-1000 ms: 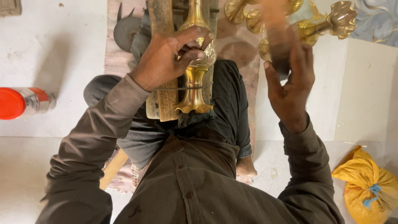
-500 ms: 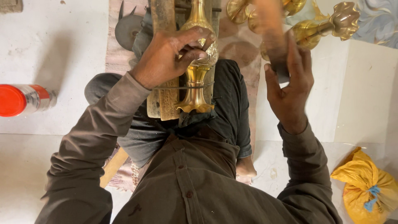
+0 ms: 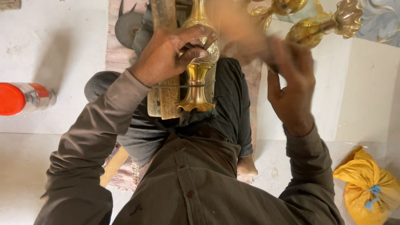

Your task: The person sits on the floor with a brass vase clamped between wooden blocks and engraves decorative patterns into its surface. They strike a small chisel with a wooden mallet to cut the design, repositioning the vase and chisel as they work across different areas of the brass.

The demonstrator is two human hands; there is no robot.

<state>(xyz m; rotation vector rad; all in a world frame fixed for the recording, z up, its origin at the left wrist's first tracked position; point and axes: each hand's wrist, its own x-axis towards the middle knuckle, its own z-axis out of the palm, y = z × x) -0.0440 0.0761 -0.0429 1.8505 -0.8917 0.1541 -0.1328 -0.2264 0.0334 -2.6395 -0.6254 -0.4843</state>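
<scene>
A: How many brass vessels are in view?
B: Three. One vase (image 3: 199, 62) at centre, plus two more brass pieces (image 3: 321, 25) (image 3: 279, 6) at upper right, partly cut off.

A: Wooden items?
B: One plank (image 3: 163, 54) beside the vase; one wooden leg (image 3: 113, 166) shows lower left.

A: Hands?
B: Two: left hand (image 3: 166, 54), right hand (image 3: 289, 87), the latter blurred.

A: Containers?
B: One can (image 3: 25, 98) with a red cap, at left. One yellow bag (image 3: 368, 185), lower right.

A: Other items?
B: One grey disc (image 3: 127, 27), upper left. One wire (image 3: 183, 86) across the vase stem.
</scene>
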